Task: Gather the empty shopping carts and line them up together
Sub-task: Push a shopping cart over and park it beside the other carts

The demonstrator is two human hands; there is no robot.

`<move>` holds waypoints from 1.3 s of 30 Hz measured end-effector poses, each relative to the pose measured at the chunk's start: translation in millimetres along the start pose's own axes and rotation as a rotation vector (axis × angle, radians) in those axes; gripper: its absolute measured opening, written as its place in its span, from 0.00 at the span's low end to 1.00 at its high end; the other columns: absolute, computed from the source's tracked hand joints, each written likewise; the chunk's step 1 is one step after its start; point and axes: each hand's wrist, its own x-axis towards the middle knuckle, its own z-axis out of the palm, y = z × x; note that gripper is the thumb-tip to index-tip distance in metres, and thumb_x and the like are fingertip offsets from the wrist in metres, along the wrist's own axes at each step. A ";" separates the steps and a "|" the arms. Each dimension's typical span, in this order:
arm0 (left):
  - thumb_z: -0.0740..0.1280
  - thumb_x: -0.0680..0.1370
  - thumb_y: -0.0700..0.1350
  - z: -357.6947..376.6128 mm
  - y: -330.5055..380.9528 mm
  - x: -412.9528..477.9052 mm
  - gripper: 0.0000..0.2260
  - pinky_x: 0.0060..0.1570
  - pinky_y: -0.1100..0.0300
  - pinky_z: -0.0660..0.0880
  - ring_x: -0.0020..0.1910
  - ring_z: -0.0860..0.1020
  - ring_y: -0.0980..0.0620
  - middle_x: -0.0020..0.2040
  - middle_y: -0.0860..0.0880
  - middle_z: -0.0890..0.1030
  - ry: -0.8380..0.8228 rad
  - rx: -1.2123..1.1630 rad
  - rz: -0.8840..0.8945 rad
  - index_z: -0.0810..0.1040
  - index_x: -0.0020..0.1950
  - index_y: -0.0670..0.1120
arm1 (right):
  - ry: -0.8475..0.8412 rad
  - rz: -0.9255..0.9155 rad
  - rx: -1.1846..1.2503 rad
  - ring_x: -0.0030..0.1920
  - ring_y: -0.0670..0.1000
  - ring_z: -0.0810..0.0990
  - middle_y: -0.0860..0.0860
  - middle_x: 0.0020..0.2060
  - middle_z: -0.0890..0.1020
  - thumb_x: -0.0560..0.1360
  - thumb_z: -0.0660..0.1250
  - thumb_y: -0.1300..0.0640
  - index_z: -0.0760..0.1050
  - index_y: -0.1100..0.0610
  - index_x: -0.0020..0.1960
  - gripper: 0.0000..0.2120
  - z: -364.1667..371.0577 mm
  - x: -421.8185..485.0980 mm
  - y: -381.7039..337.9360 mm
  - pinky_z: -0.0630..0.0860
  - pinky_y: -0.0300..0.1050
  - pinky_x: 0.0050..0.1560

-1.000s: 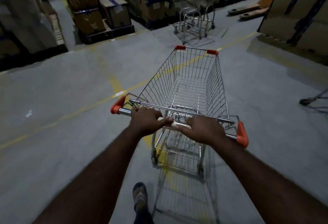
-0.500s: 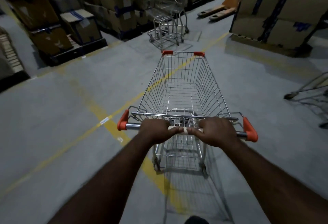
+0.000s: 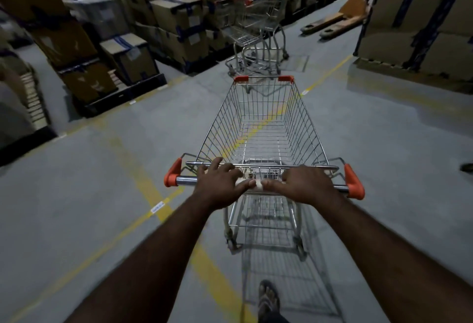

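Parked carts nearer; hands loosened on empty cart

floor: grey, yellow lines | carts | boxes | pallet jack

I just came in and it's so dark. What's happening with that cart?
A person has both hands on the handle of an empty shopping cart: the left hand rests with fingers loosened, the right hand lies over the bar. The cart points at parked carts ahead, beside stacked boxes. It has not reached them yet.
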 end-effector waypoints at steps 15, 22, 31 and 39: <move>0.47 0.78 0.73 -44.2 -29.6 223.2 0.31 0.74 0.31 0.47 0.82 0.44 0.45 0.81 0.54 0.59 -0.024 -0.021 -0.031 0.71 0.73 0.60 | -0.057 0.000 0.102 0.42 0.51 0.81 0.48 0.37 0.82 0.60 0.41 0.12 0.81 0.51 0.41 0.49 -49.1 219.4 70.6 0.79 0.49 0.49; 0.44 0.75 0.77 -52.4 -60.6 329.3 0.35 0.73 0.35 0.51 0.81 0.52 0.47 0.77 0.57 0.67 0.040 -0.010 -0.024 0.74 0.69 0.61 | -0.062 -0.031 0.054 0.41 0.52 0.80 0.48 0.34 0.80 0.61 0.40 0.13 0.80 0.52 0.38 0.49 -70.5 323.6 89.0 0.78 0.48 0.48; 0.37 0.72 0.74 -69.0 -91.0 477.8 0.40 0.67 0.43 0.60 0.76 0.61 0.51 0.72 0.58 0.72 0.132 -0.020 0.011 0.74 0.69 0.57 | 0.021 -0.087 -0.018 0.37 0.50 0.78 0.47 0.31 0.77 0.58 0.37 0.12 0.74 0.50 0.32 0.46 -97.9 485.5 134.2 0.75 0.45 0.42; 0.48 0.78 0.72 -91.0 -129.6 603.5 0.30 0.73 0.35 0.49 0.82 0.46 0.45 0.80 0.54 0.62 0.071 -0.024 -0.066 0.69 0.74 0.59 | 0.041 -0.124 -0.022 0.38 0.52 0.78 0.48 0.31 0.77 0.60 0.39 0.13 0.73 0.51 0.33 0.45 -124.2 620.6 155.9 0.73 0.45 0.41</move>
